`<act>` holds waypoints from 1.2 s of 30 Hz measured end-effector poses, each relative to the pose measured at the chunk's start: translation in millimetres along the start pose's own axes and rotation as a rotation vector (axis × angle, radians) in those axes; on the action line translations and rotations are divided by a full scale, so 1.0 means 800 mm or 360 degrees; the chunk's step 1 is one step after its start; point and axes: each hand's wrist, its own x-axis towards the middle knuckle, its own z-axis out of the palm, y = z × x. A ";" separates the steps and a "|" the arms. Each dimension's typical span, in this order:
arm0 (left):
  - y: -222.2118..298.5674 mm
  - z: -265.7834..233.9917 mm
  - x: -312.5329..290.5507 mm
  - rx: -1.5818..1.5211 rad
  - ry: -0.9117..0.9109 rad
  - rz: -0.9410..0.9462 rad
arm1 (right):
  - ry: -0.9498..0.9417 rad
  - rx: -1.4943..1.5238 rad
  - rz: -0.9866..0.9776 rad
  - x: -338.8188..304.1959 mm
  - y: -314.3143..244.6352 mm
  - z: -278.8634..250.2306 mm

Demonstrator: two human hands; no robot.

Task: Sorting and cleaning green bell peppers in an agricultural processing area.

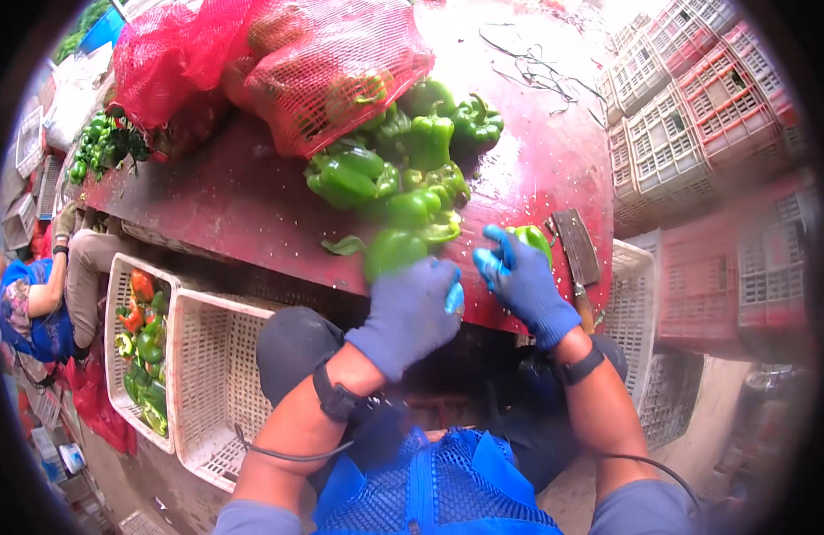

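Observation:
Both my hands wear blue-grey knit gloves with brighter blue fingertips. My left hand [407, 312] is closed at the table's near edge, its fingers curled inward; what they hold, if anything, is hidden. Just beyond its knuckles is a slightly blurred green bell pepper [394, 253]. To the right, my right hand [523, 287] hovers over the tabletop with thumb and forefinger apart and nothing visible between them. Another green pepper [533, 239] lies partly hidden behind its knuckles. A pile of green bell peppers [425, 143] spreads out of a red mesh sack [340, 67] farther back.
A broad-bladed cleaver [575, 247] lies at the right of the red table [225, 209]. White plastic crates [217, 374] stand at my left, one with cut peppers [147, 343]. More crates [679, 134] are stacked at right. Another person [37, 299] sits at far left.

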 end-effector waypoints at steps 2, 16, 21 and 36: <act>-0.004 -0.008 0.001 0.0030 0.0015 -0.0029 | -0.0009 0.0064 0.0193 0.010 0.000 0.001; -0.034 -0.048 0.011 0.0169 0.0026 -0.0283 | -0.0179 -0.0299 0.0417 0.079 -0.046 0.056; -0.042 -0.054 0.010 0.0162 0.0077 -0.0357 | -0.0095 -0.0163 0.0379 0.068 -0.033 0.044; -0.028 -0.042 0.013 0.0326 0.0085 -0.0487 | 0.0157 -0.0023 0.0323 0.040 0.000 0.011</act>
